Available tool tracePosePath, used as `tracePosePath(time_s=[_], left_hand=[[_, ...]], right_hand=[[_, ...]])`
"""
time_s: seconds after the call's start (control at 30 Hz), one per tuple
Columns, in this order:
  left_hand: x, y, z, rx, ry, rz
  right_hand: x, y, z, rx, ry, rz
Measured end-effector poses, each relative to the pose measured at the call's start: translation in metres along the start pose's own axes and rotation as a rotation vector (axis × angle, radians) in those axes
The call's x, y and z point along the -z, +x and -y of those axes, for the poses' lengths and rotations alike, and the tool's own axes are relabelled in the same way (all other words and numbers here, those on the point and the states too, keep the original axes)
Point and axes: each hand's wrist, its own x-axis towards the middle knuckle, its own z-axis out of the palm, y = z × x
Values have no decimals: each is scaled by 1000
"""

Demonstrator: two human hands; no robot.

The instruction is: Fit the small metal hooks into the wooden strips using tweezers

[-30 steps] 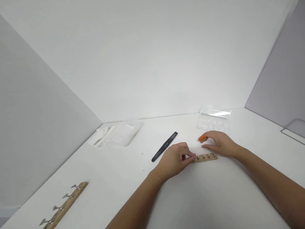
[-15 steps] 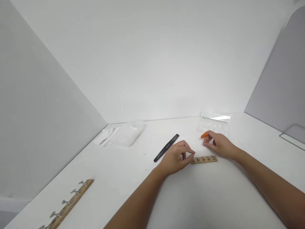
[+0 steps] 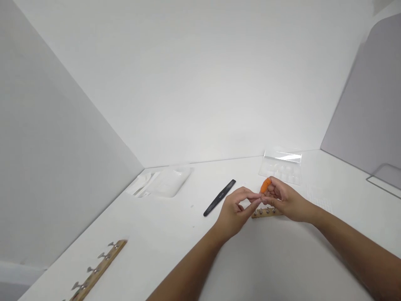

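My left hand (image 3: pixel 235 212) is closed in a pinch of thumb and forefinger, its tips touching those of my right hand (image 3: pixel 286 200). The right hand is closed in a pinch too, and an orange finger cot (image 3: pixel 266 184) covers its index fingertip. Whatever lies between the fingertips is too small or hidden to make out. Just below them lies a short wooden strip (image 3: pixel 264 213) with a row of small metal posts; its right end is hidden by my right hand. Beside my left hand rests a black nail file (image 3: pixel 219 198).
Beyond my right hand is a clear plastic pack (image 3: pixel 280 168). Another clear bag (image 3: pixel 171 182) lies at the back left. A longer wooden strip with metal stands (image 3: pixel 99 271) sits at the front left. White walls enclose the table, and a wire-framed item (image 3: pixel 384 184) is at the right.
My hands were apart and have come together at the fingertips, the right one moving left and down over the short strip. The view has shifted slightly.
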Motion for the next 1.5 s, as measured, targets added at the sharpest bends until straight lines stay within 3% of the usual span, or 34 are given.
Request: tracePosePath(time_s=[0.13,0.27,0.47,0.63,1.0,1.17,1.5], left_hand=[[1,1,-3,119,-125,-6],[4,2,-8,330,-309,31],[6,4,-18,488,-485,42],[3,4,-22,551,-566,28],[1,2,-25,555,-599,5],[-1,0,-22,571,-599,-27],[-2,0,-20,576,-581,-35]], right_hand=[[-1,2,-2,5,16,-43],[-1,1,-3,70,-72,-64],[3,2,-13,486,-546,-144],[3,5,-19,691,-618,-264],[-1,1,-13,688,-538,-232],[-3,2,-16,675,-587,-284],[-4,0,-15,728,-643,-271]])
